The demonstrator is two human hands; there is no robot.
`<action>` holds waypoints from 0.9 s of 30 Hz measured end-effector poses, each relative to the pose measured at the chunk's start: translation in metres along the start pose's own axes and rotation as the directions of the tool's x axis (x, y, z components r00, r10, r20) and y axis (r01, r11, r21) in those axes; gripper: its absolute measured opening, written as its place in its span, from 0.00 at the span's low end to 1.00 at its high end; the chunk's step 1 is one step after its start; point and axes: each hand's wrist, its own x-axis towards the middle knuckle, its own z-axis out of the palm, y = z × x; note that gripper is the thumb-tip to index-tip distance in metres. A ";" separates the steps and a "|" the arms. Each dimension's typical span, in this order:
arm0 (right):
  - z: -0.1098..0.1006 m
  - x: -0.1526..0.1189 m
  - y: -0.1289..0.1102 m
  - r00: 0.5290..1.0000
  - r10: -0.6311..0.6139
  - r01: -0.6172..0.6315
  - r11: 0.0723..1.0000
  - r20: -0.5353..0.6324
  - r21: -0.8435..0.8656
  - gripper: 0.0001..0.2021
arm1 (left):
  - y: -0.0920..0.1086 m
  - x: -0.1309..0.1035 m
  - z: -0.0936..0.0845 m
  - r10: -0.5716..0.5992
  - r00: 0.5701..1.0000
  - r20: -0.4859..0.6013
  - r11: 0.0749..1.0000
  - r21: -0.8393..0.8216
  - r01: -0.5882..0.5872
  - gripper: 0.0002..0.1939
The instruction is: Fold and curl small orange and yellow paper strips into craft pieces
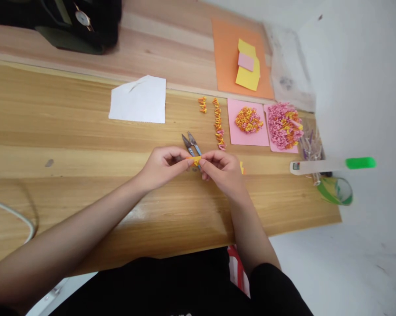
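My left hand and my right hand meet over the middle of the table. Between their pinched fingertips they share a small yellow-orange paper strip, its finer shape too small to make out. Just behind it lie thread snips with dark blades spread and pointing away from me; my fingers partly cover their handles. A short row of tiny orange-yellow folded pieces lies beyond the snips. Beside it runs a longer row of orange and pink pieces. A yellow scrap shows beside my right hand.
To the right, pink paper squares hold piles of small pieces. Orange paper with yellow and pink notes lies behind. White paper is at left. A glue stick-like tube and green tape roll sit by the right edge.
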 end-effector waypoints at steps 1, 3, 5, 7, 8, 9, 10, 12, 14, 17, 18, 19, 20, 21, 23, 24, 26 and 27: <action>0.000 0.000 0.000 1.000 -0.006 0.006 1.000 -0.005 -0.010 0.09 | 0.000 0.000 0.000 0.001 1.000 -0.002 1.000 -0.002 -0.001 0.16; 0.001 0.000 0.001 1.000 -0.021 0.020 0.999 -0.024 -0.029 0.08 | -0.001 0.000 0.000 0.004 1.000 -0.012 1.000 -0.002 -0.004 0.16; 0.002 -0.001 0.002 0.998 -0.042 0.041 0.998 -0.043 -0.045 0.07 | -0.002 0.000 0.001 0.012 1.000 -0.023 1.000 -0.003 -0.013 0.15; 0.003 -0.001 0.002 0.996 -0.063 0.059 0.997 -0.058 -0.057 0.06 | -0.003 0.000 0.001 0.023 0.999 -0.031 1.000 -0.008 -0.024 0.14; 0.003 -0.002 0.003 0.996 -0.069 0.065 0.996 -0.062 -0.062 0.05 | -0.003 0.000 0.001 0.028 0.999 -0.036 1.000 -0.010 -0.028 0.14; 0.003 -0.002 0.003 0.995 -0.071 0.067 0.996 -0.063 -0.066 0.05 | -0.003 0.000 0.002 0.028 0.999 -0.039 1.000 -0.011 -0.029 0.13; 0.003 -0.002 0.003 0.995 -0.072 0.067 0.995 -0.065 -0.070 0.05 | -0.004 0.000 0.002 0.026 0.999 -0.044 1.000 -0.011 -0.027 0.13; 0.003 -0.002 0.003 0.995 -0.073 0.068 0.995 -0.062 -0.079 0.06 | -0.004 0.000 0.002 0.018 0.998 -0.052 1.000 -0.007 -0.019 0.13; 0.003 -0.002 0.003 0.995 -0.080 0.074 0.994 -0.062 -0.085 0.06 | -0.004 0.000 0.002 0.014 0.998 -0.056 1.000 0.000 -0.014 0.13; 0.003 -0.002 0.004 0.993 -0.093 0.087 0.992 -0.067 -0.088 0.05 | -0.004 0.000 0.002 0.024 0.998 -0.054 1.000 0.010 -0.024 0.14; 0.003 -0.002 0.004 0.993 -0.096 0.090 0.992 -0.068 -0.090 0.05 | -0.003 0.000 0.002 0.028 0.998 -0.052 1.000 0.008 -0.028 0.14; 0.003 -0.002 0.004 0.993 -0.099 0.092 0.991 -0.070 -0.094 0.05 | -0.003 0.000 0.002 0.030 0.998 -0.047 1.000 0.003 -0.030 0.14; 0.002 -0.002 0.005 0.992 -0.100 0.093 0.991 -0.072 -0.098 0.05 | -0.003 0.000 0.002 0.033 0.999 -0.042 0.999 -0.006 -0.033 0.14; 0.002 -0.002 0.005 0.992 -0.101 0.094 0.991 -0.074 -0.101 0.05 | -0.002 0.000 0.002 0.034 0.999 -0.037 0.999 -0.017 -0.035 0.13; 0.002 -0.002 0.005 0.992 -0.103 0.096 0.990 -0.078 -0.100 0.05 | -0.001 0.000 0.002 0.035 0.999 -0.026 0.999 -0.033 -0.035 0.13; 0.002 -0.002 0.006 0.991 -0.106 0.098 0.990 -0.078 -0.098 0.05 | -0.001 0.000 0.002 0.033 0.999 -0.024 0.999 -0.037 -0.034 0.13; 0.002 -0.003 0.006 0.990 -0.114 0.106 0.990 -0.080 -0.098 0.05 | 0.000 0.000 0.002 0.024 0.999 -0.022 0.999 -0.033 -0.025 0.14; 0.002 -0.003 0.006 0.990 -0.118 0.110 0.989 -0.082 -0.100 0.04 | 0.000 0.000 0.002 0.020 1.000 -0.024 0.999 -0.029 -0.020 0.14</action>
